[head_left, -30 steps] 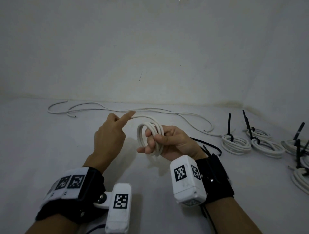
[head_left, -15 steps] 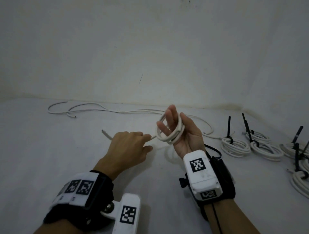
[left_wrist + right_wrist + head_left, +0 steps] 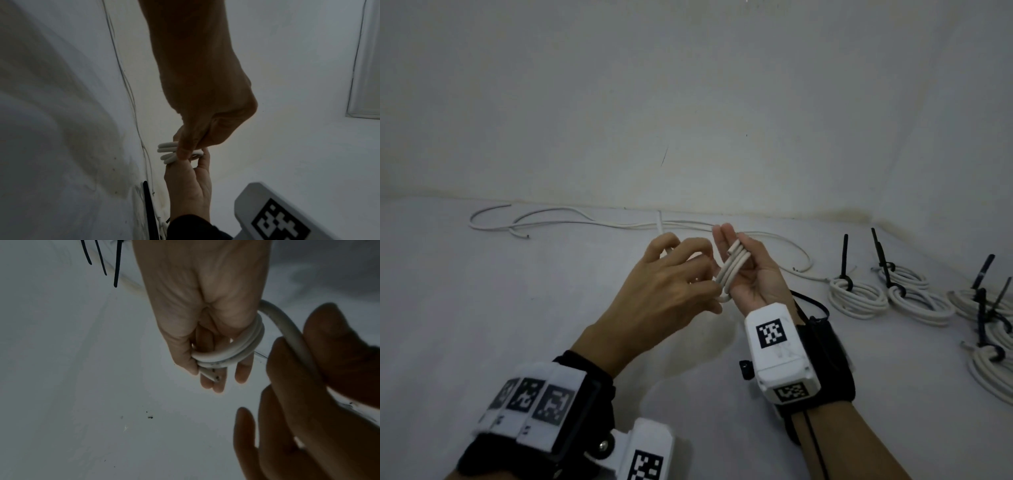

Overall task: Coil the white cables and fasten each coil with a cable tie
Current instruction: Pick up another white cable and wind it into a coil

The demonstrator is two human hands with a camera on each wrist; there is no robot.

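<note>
Hands meet above the white tabletop (image 3: 517,308). The right hand (image 3: 751,274) is raised palm-up, fingers nearly straight, with a white cable coil (image 3: 732,269) of about four turns wrapped around them; the thumb presses the turns against the fingers. The left hand (image 3: 667,284), just beside the coil, has its fingers curled and pinches the free strand leading off it. That strand's far run is hidden behind the left hand. Beyond the coil, loose white cables (image 3: 592,222) lie along the wall. Right of the coil sit finished coils (image 3: 859,298) bound with black cable ties (image 3: 844,260); the outermost are cut off by the frame edge.
</note>
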